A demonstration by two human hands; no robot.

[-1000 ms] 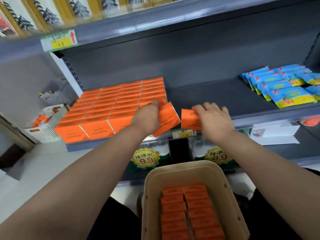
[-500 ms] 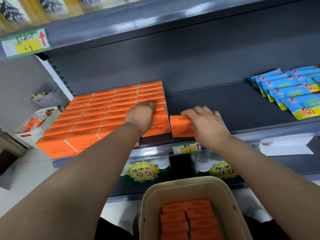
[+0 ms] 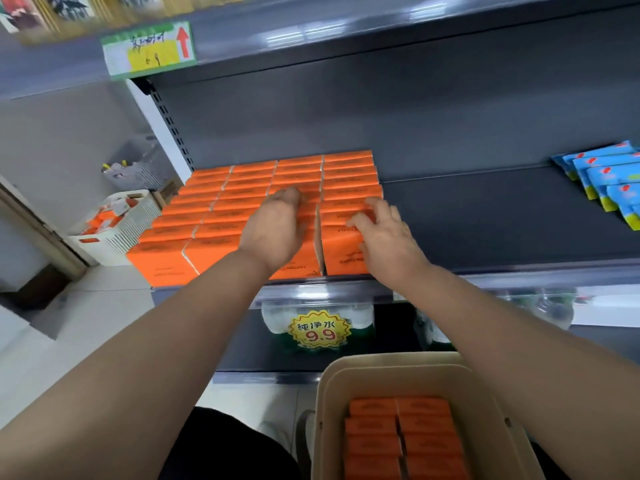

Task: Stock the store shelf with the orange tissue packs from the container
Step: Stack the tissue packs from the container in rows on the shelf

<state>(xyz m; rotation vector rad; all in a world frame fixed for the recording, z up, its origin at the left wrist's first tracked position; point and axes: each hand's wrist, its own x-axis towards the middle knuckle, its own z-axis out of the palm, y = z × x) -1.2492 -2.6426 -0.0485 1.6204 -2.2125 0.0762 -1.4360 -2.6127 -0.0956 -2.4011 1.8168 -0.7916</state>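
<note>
Squaring orange tissue packs (image 3: 221, 202) into a tight block on the dark metal shelf (image 3: 485, 216), a stocker appears to be finishing the front row: left hand (image 3: 277, 226) flat across the glossy tops, right hand (image 3: 386, 237) curled over the boxy end pack (image 3: 341, 251). The next move is probably a reach down to the beige plastic container (image 3: 329, 393) (two columns of packs inside).
</note>
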